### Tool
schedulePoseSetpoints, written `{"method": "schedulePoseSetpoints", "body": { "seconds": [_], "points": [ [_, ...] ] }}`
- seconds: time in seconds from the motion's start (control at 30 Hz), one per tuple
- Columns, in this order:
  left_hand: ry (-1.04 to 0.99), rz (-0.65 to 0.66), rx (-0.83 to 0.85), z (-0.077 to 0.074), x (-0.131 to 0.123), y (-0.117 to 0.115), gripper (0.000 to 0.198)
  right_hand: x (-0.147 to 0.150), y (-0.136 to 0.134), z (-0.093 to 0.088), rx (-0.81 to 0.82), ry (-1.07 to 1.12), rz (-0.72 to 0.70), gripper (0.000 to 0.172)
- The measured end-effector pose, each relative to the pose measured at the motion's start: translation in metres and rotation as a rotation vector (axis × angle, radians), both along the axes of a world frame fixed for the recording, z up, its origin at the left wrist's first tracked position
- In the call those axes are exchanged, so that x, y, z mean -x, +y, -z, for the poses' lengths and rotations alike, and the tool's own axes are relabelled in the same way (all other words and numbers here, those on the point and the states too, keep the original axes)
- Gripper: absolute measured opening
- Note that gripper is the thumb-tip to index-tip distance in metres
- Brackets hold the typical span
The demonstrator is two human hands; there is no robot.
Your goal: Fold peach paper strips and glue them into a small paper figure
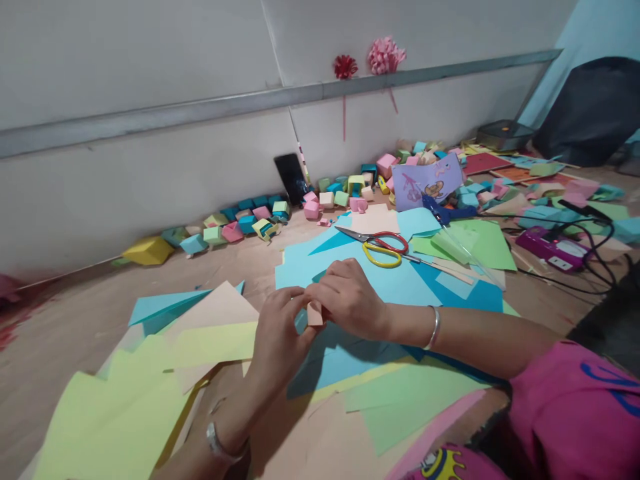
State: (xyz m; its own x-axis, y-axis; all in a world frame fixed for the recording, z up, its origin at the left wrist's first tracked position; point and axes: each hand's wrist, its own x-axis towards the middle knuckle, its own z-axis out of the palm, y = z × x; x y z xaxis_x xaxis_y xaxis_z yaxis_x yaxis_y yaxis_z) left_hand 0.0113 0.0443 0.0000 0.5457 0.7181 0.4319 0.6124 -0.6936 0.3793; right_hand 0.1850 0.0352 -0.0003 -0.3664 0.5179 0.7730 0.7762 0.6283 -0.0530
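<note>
My left hand (pixel 277 333) and my right hand (pixel 347 297) meet over a pile of coloured paper sheets (pixel 350 280). Both pinch a small folded peach paper piece (pixel 315 313) between their fingertips, with a bit of blue paper showing under it. A bracelet sits on my right wrist and a watch on my left wrist. Behind my hands lie scissors (pixel 380 247) with red and yellow handles, on the blue sheets.
Several small folded paper boxes (pixel 240 223) line the wall. A dark phone (pixel 291 179) leans against the wall. Light green sheets (pixel 125 413) lie at the near left. A purple device with black cables (pixel 553 247) sits at the right. Paper flowers (pixel 385 57) hang on the rail.
</note>
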Motion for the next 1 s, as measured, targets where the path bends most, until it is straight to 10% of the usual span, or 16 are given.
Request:
{"method": "schedulePoseSetpoints", "body": {
  "seconds": [0.4,1.0],
  "points": [
    [0.016,-0.056,-0.235,-0.001,-0.002,-0.001,0.029,-0.003,0.006,0.010,0.218,0.022,-0.081,0.029],
    [-0.113,-0.024,0.123,0.005,0.002,-0.005,0.025,-0.007,0.009,0.011,0.183,0.051,-0.057,0.014]
  ]
}}
